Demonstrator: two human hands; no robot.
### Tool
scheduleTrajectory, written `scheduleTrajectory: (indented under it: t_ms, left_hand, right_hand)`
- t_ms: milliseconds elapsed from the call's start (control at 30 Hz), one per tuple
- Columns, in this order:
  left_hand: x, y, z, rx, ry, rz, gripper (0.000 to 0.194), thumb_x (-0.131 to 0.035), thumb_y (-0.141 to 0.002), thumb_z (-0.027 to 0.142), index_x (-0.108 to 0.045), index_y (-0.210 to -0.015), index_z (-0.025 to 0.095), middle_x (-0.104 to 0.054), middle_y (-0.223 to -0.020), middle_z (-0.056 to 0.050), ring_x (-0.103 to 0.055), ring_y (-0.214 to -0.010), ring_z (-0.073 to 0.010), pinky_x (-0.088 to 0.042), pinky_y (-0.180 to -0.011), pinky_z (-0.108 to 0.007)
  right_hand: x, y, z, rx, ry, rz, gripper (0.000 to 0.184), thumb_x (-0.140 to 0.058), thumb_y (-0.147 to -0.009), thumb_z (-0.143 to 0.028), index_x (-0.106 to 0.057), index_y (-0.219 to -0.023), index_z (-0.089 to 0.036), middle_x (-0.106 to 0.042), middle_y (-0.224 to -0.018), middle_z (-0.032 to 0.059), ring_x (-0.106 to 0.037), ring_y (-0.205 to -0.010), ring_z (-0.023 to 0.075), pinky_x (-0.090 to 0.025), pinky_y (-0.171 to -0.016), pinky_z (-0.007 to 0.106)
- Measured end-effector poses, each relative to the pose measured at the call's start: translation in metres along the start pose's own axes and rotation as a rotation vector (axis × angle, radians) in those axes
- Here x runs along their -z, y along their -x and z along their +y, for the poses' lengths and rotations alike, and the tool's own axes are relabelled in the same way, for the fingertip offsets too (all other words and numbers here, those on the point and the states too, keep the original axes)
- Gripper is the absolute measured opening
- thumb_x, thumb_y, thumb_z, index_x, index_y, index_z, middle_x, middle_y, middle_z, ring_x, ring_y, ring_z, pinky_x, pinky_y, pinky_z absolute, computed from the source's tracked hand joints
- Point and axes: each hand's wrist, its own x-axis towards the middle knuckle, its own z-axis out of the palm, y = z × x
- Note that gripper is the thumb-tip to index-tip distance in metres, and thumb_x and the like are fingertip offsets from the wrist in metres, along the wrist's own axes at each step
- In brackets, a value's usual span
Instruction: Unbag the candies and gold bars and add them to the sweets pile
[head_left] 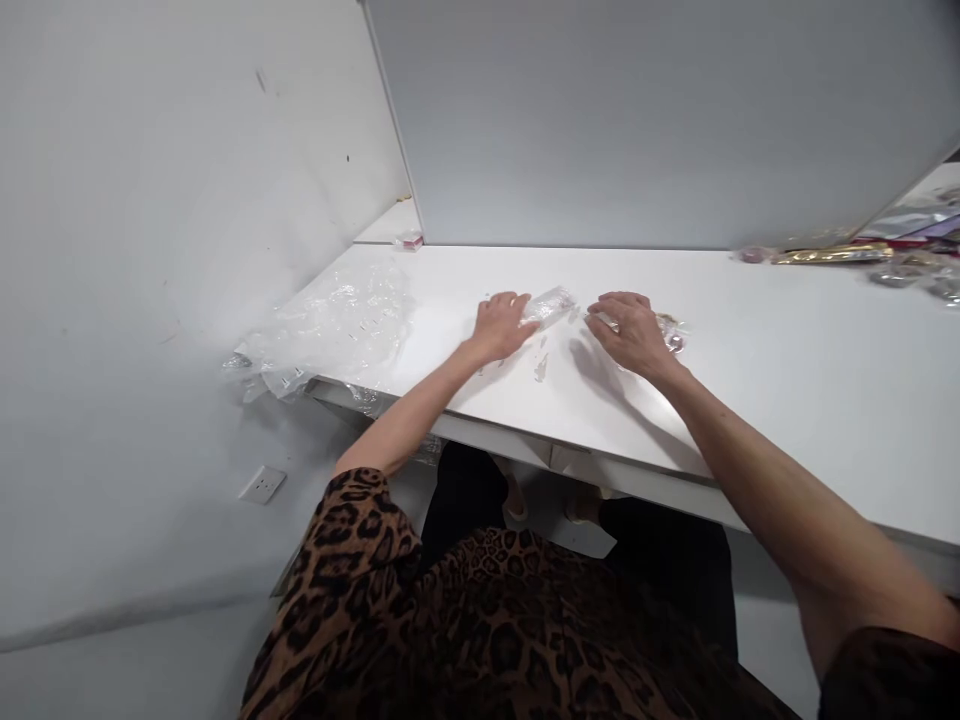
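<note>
My left hand [501, 324] rests on the white desk [787, 370], its curled fingers closed on one end of a small clear plastic bag [551, 304]. Just to the right, my right hand [630, 330] lies palm down with bent fingers over another small clear packet [669, 330] that shows something dark inside. The thumb and forefinger pinch toward the first bag. A few tiny clear scraps [541, 368] lie on the desk between my wrists.
A crumpled heap of clear plastic wrap [330, 330] covers the desk's left corner by the wall. Gold and silver foil packets [862, 254] lie at the far right. Grey partition panels stand behind. A small red and white item [409, 240] sits at the back left.
</note>
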Motion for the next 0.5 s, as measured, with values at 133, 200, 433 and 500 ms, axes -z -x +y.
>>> scheduleTrajectory:
  t_ms: [133,200,433,500]
  left_hand:
    - [-0.031,-0.022,0.019,0.121,-0.023,-0.098,0.065,-0.052,-0.104,0.032,-0.043,-0.165,0.01,-0.058,-0.156,-0.025,-0.051,-0.15,-0.0378,-0.035,-0.125,-0.052]
    - [-0.033,-0.029,0.017,0.169,0.124,-0.023,0.063,-0.05,-0.104,0.029,-0.043,-0.165,0.012,-0.06,-0.154,-0.024,-0.052,-0.151,-0.0358,-0.035,-0.126,-0.051]
    - [-0.03,-0.047,0.036,0.248,1.467,-0.047,0.038,-0.058,-0.104,0.043,-0.068,-0.13,0.017,-0.081,-0.117,-0.01,-0.079,-0.103,-0.0223,-0.059,-0.103,-0.039]
    - [-0.033,-0.052,0.053,0.269,1.688,-0.152,0.038,-0.058,-0.105,0.046,-0.072,-0.118,0.014,-0.082,-0.106,-0.012,-0.081,-0.092,-0.0216,-0.061,-0.098,-0.038]
  right_hand:
    - [-0.004,-0.009,-0.005,-0.153,-0.19,0.129,0.026,-0.06,-0.09,-0.044,-0.074,-0.103,-0.026,-0.075,-0.12,0.0134,-0.064,-0.122,0.0367,-0.058,-0.1,0.06]
    - [-0.003,-0.007,-0.001,-0.235,-0.302,0.192,0.026,-0.063,-0.088,-0.047,-0.073,-0.101,-0.027,-0.076,-0.114,0.0115,-0.068,-0.113,0.0339,-0.06,-0.097,0.057]
    - [0.001,-0.011,-0.004,-0.536,-0.99,0.146,0.05,-0.091,-0.068,-0.064,-0.07,-0.098,-0.029,-0.074,-0.101,0.0015,-0.07,-0.089,0.0196,-0.062,-0.076,0.034]
    - [0.006,-0.014,-0.012,-0.54,-1.159,0.092,0.059,-0.094,-0.063,-0.07,-0.068,-0.096,-0.028,-0.073,-0.1,0.0014,-0.069,-0.084,0.0168,-0.06,-0.07,0.03]
